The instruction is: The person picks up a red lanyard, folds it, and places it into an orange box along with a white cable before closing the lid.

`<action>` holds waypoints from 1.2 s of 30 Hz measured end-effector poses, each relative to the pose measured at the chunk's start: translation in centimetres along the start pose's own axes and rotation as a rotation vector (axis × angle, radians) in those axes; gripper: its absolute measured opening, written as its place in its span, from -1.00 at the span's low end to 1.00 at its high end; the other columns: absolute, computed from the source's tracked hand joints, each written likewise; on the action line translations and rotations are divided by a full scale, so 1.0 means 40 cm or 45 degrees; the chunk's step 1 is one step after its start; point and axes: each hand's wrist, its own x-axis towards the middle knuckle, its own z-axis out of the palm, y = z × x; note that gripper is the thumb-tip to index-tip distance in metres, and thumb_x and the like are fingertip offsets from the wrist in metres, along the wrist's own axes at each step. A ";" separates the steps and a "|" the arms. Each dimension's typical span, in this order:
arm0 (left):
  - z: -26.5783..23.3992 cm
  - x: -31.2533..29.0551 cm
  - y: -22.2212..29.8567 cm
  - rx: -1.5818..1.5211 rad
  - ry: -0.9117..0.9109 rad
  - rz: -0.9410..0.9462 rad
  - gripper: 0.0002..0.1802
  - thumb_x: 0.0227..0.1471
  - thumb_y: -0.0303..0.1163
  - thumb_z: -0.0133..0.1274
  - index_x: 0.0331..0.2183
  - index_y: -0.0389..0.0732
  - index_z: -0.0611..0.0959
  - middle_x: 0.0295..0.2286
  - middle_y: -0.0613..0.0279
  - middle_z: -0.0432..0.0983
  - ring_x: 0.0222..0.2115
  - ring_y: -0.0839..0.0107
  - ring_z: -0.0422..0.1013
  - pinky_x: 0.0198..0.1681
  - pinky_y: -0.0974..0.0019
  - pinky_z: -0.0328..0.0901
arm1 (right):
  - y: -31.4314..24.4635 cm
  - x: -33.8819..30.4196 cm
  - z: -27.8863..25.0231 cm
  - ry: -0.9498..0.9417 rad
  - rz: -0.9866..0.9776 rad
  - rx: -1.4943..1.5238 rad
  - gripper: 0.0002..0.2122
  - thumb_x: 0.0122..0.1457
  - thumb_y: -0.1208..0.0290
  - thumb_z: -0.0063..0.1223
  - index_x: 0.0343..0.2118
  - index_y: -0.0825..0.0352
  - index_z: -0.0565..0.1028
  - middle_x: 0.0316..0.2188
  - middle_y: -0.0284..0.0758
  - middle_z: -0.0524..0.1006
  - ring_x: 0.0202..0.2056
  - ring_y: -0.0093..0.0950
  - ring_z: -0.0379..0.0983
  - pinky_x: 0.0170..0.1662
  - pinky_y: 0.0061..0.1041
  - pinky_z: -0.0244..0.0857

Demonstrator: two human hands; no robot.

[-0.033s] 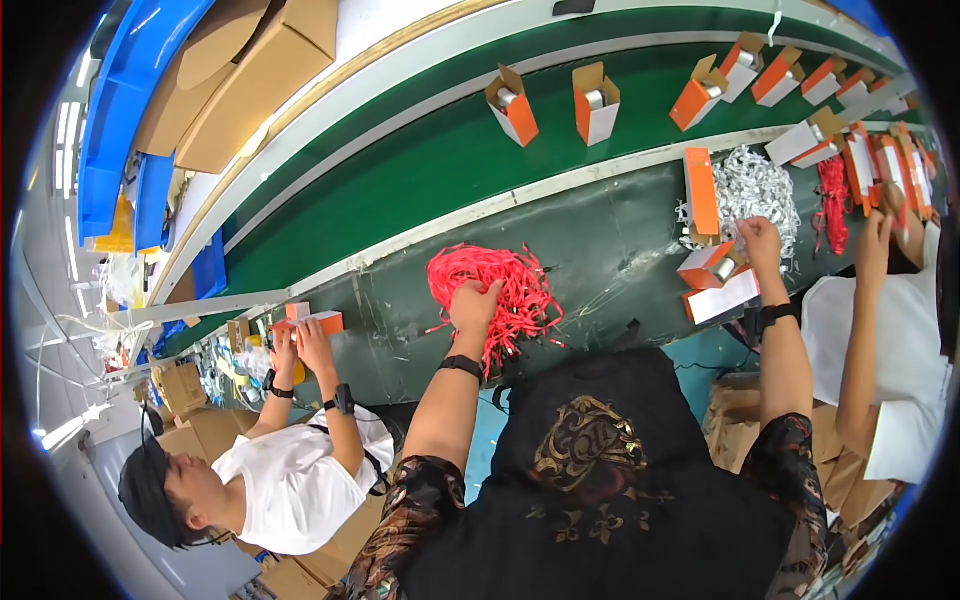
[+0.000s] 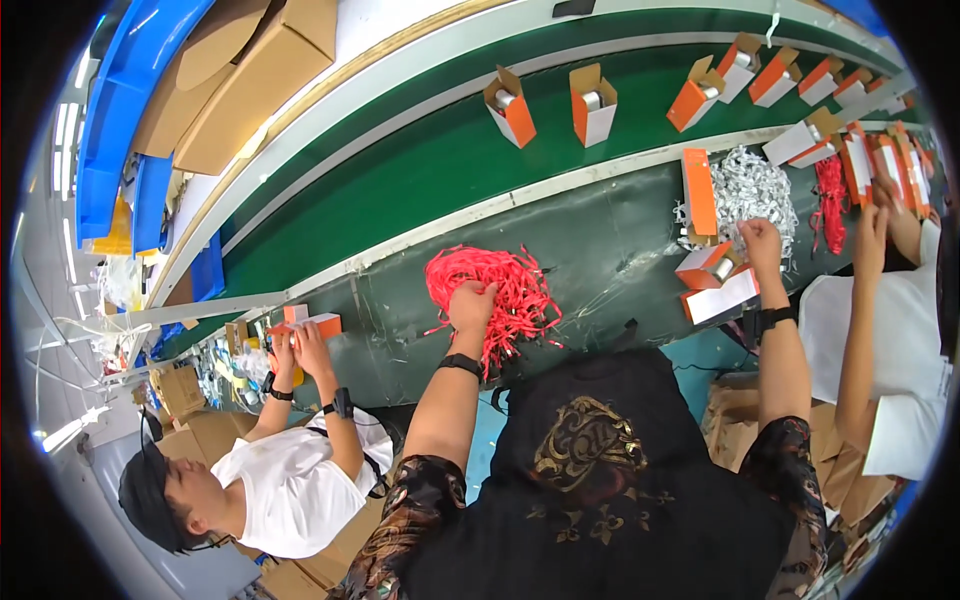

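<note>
My left hand rests on a heap of red straps on the dark green worktop, its thumb and fingers pinched together on the straps. To the right, my right hand is at the near side of a pile of small silver packets, fingertips drawn together. Whatever lies between them is too small to make out. An orange and white box lies left of the packets. Just left of my right wrist are an open box with a silvery item inside and a white-sided box.
Several open orange and white boxes stand on the green conveyor belt beyond the worktop. A co-worker in white handles a box at left; another co-worker's arm is close at right, near more boxes and a red bundle.
My left fingers have closed slightly on the red straps. My right hand stays by the silver packets. The right co-worker's hands have shifted slightly among the boxes.
</note>
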 end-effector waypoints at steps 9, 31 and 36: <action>-0.113 -0.062 -0.034 -1.404 0.229 0.106 -0.80 0.11 -0.33 0.16 -0.34 -0.29 0.67 -0.52 0.29 0.55 -0.49 0.62 0.39 -0.38 0.48 0.28 | -0.117 -0.216 -0.094 0.187 -0.106 0.132 -0.83 0.19 0.42 0.14 -0.28 0.44 0.51 -0.55 -0.40 0.52 -0.51 -0.66 0.39 -0.41 -0.60 0.27; -0.797 -0.491 0.197 -2.400 -0.448 0.510 -0.54 0.24 -0.38 -0.06 0.14 -0.26 0.34 -0.13 0.11 0.52 -0.38 0.45 0.50 -0.40 0.34 0.43 | -0.689 -0.585 0.076 -1.330 -0.500 0.944 -0.84 0.30 0.57 -0.11 -0.15 0.40 0.52 -0.33 -0.35 0.54 -0.37 -0.67 0.44 -0.31 -0.65 0.34; -0.792 -0.509 0.259 -2.371 -0.656 0.961 -0.28 0.25 -0.20 -0.08 0.28 -0.31 0.08 0.29 -0.01 -0.02 0.19 0.08 0.23 -0.02 0.00 0.43 | -0.781 -0.622 0.078 -0.905 -0.894 0.949 -0.79 0.33 0.49 -0.10 -0.08 0.45 0.50 -0.30 -0.31 0.48 -0.28 -0.60 0.45 -0.16 -0.61 0.36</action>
